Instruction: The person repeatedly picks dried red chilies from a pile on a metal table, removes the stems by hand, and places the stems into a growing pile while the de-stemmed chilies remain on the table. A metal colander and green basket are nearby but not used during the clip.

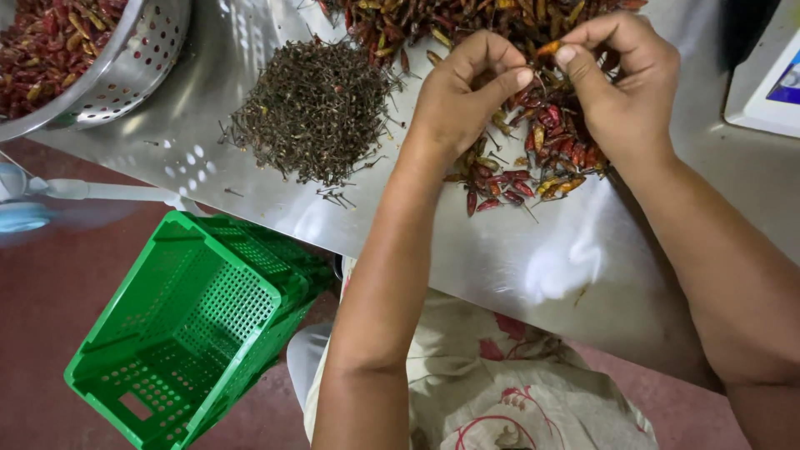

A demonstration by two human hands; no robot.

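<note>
Pinching one dried chili [546, 50] between thumb and fingertips, my left hand [462, 87] and right hand [621, 79] meet above the chili heap [533, 142] on the steel table [517, 250]. Both grips are closed tight on that same small pod. Just left of my left wrist sits the dark pile of stems [312, 108], near but apart. A perforated metal colander [125, 67] of chilies overhangs the far left. The table's near edge runs diagonally over my lap, with a green plastic crate [187, 329] on the floor below.
</note>
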